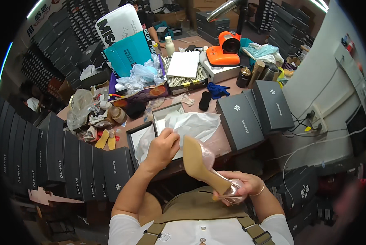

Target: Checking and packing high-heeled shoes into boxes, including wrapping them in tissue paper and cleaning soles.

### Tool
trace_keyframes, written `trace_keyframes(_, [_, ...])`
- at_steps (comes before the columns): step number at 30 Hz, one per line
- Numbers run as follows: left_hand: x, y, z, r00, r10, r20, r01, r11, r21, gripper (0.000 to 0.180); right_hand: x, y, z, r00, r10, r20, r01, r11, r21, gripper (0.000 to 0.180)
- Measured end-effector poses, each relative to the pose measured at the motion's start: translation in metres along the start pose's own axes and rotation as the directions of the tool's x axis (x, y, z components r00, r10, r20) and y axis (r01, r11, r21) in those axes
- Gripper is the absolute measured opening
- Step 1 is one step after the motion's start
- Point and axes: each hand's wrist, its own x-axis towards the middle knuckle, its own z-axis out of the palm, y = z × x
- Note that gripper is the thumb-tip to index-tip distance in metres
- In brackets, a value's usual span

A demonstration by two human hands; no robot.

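Observation:
My right hand [245, 185] grips a high-heeled shoe [199, 161] by its heel end, the tan sole turned up toward me and the clear upper underneath. My left hand [163, 146] pinches the edge of white tissue paper [197, 124] that spills out of an open shoe box [166, 116] on the table just ahead. The box lid [133, 141] lies to the left of it, under my left wrist.
Closed dark shoe boxes [252, 112] sit to the right and a row of them [60, 163] to the left. Further back are a box of white sticks [185, 75], an orange device [225, 51], plastic bags [140, 75], a bottle [169, 45], scraps and insoles [103, 139]. Cables [313, 126] run along the right wall.

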Motion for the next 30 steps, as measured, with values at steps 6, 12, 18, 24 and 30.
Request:
trace_keyframes(6, [-0.088, 0.038, -0.022, 0.986, 0.141, 0.094, -0.145, 0.989, 0.032, 0.036, 0.01, 0.092, 0.001, 0.875, -0.243, -0.419, 0.296, 0.953, 0.063, 0.07])
trace_keyframes(12, [-0.125, 0.062, -0.007, 0.969, 0.125, 0.214, -0.092, 0.983, -0.157, 0.05, -0.05, 0.179, 0.015, 0.874, -0.306, -0.377, 0.426, 0.856, 0.292, 0.079])
trace_keyframes(18, [-0.154, 0.114, 0.02, 0.922, 0.204, 0.33, -0.14, 0.968, -0.207, 0.059, -0.101, 0.197, 0.042, 0.891, -0.292, -0.348, 0.38, 0.899, 0.219, 0.081])
trace_keyframes(24, [-0.208, 0.224, 0.026, 0.841, 0.394, 0.37, -0.281, 0.904, -0.323, 0.05, -0.154, 0.221, 0.076, 0.755, -0.29, -0.589, 0.425, 0.9, 0.101, 0.067])
trace_keyframes(30, [-0.251, 0.313, 0.083, 0.763, 0.631, 0.14, -0.446, 0.67, -0.593, 0.038, -0.174, 0.238, 0.129, 0.362, -0.358, -0.861, 0.743, 0.668, 0.035, 0.05])
